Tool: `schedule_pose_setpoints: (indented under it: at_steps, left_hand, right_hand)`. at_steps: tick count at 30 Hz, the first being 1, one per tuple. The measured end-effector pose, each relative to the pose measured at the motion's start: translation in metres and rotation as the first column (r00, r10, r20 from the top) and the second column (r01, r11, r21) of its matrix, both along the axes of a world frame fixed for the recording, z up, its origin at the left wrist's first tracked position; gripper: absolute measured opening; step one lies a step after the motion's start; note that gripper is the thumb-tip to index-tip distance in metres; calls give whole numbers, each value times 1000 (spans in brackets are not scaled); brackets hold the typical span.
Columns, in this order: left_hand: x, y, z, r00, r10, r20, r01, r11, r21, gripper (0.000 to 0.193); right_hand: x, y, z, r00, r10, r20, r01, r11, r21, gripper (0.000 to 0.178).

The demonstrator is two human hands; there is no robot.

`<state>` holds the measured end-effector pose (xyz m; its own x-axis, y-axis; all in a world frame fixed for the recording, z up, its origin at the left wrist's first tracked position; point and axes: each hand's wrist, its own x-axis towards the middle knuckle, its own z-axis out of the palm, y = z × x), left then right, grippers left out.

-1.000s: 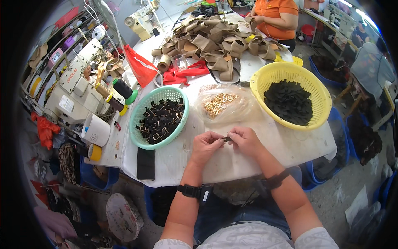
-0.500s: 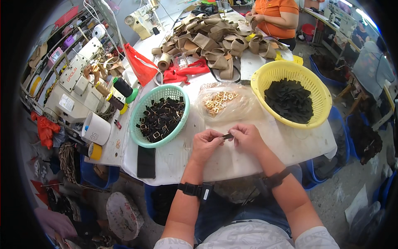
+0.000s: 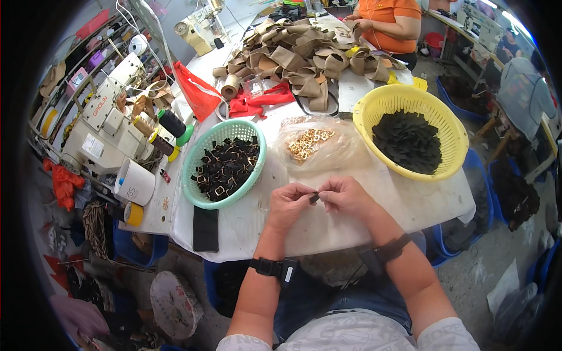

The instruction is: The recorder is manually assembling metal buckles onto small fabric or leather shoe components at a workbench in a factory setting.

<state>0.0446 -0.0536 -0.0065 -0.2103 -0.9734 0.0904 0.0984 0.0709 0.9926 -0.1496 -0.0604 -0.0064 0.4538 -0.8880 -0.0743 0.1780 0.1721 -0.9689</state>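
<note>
My left hand and my right hand meet over the white tabletop near its front edge, fingertips almost together. Between them is a small black fabric strip, pinched by both; whether a buckle is on it is hidden by my fingers. Just beyond lies a clear plastic bag with gold metal buckles inside. At the left, a mint-green basket contains black strips fitted with gold square buckles. The yellow basket on the right holds a heap of plain black strips.
A dark phone lies below the mint-green basket. Left of it stand a white cup, thread cones and a sewing machine. Brown fabric pieces pile up at the back. A person in orange works behind them.
Both hands stay in nearly the same place. The fingers have shifted slightly on the black strip, which now shows as a shorter, darker piece between them.
</note>
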Motion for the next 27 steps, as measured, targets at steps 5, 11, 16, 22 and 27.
schedule_pose_setpoints:
  at_steps: [5, 11, 16, 22, 27]
  left_hand:
    - [0, 1, 0, 999, -12, 30, 12, 1000, 6, 13]
    - [0, 1, 0, 998, -38, 53, 39, 999, -17, 13]
    - [-2, 2, 3, 997, 10, -80, -8, 1000, 25, 17]
    - [1, 1, 0, 998, 32, 49, -30, 999, -39, 9]
    - [-4, 3, 4, 993, 42, 106, -44, 999, 15, 5]
  right_hand:
    - [6, 5, 3, 996, -57, -73, 54, 998, -44, 10]
    - [7, 7, 0, 988, -80, -134, 54, 981, -189, 10]
    - [4, 8, 5, 987, -118, -105, 101, 983, -155, 9]
    - [4, 8, 4, 980, -182, -83, 173, 979, -107, 10]
    - [5, 9, 1, 978, -174, -114, 158, 977, -141, 8]
